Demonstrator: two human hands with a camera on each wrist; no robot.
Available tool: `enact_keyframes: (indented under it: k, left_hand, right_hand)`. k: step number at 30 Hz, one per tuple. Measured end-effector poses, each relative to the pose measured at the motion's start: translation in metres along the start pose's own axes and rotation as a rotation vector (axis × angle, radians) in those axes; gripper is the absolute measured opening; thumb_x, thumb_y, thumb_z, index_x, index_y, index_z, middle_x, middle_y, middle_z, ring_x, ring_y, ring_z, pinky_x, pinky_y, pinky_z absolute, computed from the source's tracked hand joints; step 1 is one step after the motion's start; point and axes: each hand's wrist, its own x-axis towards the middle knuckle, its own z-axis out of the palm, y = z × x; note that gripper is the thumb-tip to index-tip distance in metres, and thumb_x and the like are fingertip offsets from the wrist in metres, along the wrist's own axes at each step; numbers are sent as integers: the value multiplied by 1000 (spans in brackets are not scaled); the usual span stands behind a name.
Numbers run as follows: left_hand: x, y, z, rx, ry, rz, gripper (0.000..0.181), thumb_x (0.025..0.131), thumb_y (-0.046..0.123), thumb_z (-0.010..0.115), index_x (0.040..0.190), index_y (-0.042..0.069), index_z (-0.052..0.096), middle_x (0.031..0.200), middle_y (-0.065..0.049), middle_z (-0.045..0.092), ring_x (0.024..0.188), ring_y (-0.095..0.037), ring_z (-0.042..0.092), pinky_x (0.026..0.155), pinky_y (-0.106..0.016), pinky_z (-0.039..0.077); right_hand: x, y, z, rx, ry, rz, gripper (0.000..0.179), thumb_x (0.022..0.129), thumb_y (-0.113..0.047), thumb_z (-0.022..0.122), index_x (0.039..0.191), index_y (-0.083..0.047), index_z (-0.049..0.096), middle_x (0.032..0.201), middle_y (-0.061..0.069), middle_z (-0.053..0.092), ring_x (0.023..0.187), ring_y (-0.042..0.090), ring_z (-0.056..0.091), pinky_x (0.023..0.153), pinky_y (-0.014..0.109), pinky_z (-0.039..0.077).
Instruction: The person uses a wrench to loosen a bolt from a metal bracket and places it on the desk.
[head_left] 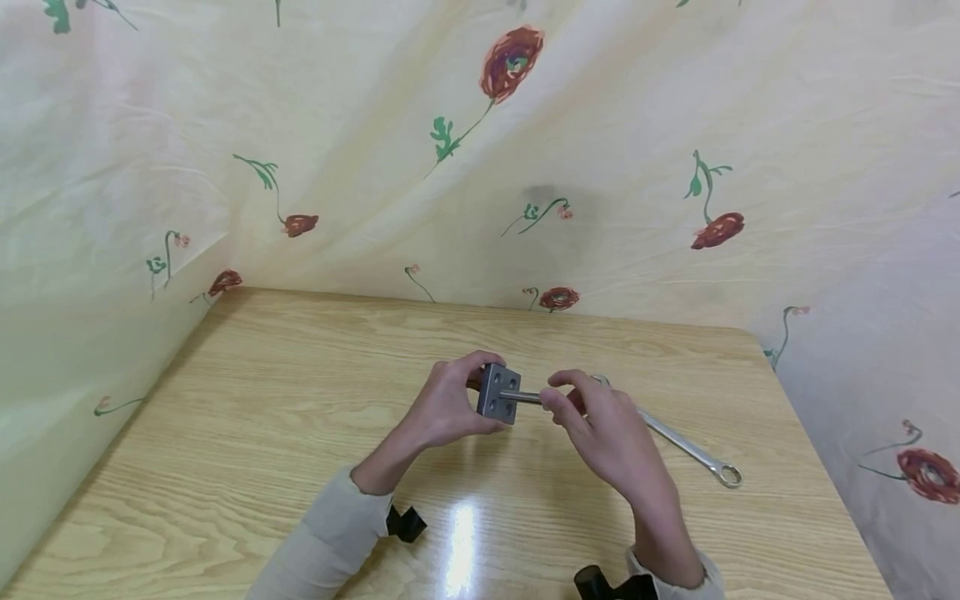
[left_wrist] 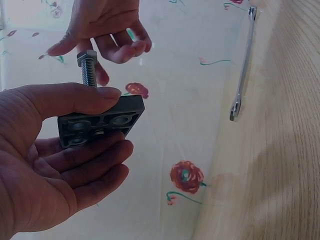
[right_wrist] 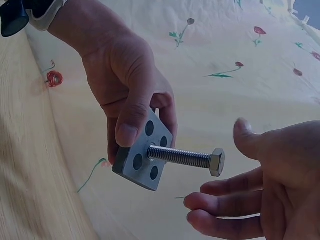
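My left hand grips a small grey square metal plate by its edges, above the table. The plate has a hole near each corner, and a hex-head bolt sticks out from its middle. In the left wrist view, what looks like the bolt's end shows at the plate's other face, between the fingers. Beside the bolt head is my right hand, its thumb and fingers spread. The right wrist view shows a gap between that hand and the bolt head.
A combination wrench lies on the wooden table to the right, partly hidden behind the right hand in the head view. Cloth with a flower print hangs behind the table and at its sides.
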Motion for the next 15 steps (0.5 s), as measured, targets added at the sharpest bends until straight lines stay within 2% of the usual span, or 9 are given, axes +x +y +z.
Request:
enact_keyframes:
  k: [4,8,12,15]
  left_hand:
    - [0,0,1,0,5,-9,67,62,4,88,122,7,59,107,-11,72,91,-22,70,87,-41,56]
    - [0,1,1,1,4,-3,67,62,3,88,122,7,59,107,-12,72,91,-23,70,87,-41,56]
    - [0,0,0,5,1,0,67,62,4,88,122,8,59,106,-11,72,90,-21,70,86,-40,56]
    - [1,0,0,0,-3,1,67,62,4,87,122,6,59,106,-11,72,90,-21,70,86,-40,56]
  right_hand:
    - [0,-1,1,-8,10,9,36,98,-45,49,102,-15,69,76,-2,68,68,10,57,56,24,43]
    - [-1,-2,1,-26,43,-43,25,96,-37,58,98,-16,72,78,-5,69,70,8,56,60,22,43]
    - [-2,-2,2,-48,93,-132,16,90,-25,67,101,-15,72,85,-5,72,77,8,61,66,24,45]
    - [-3,0,3,-55,162,-238,16,83,-13,74,98,-14,73,88,-4,71,80,10,64,69,27,48]
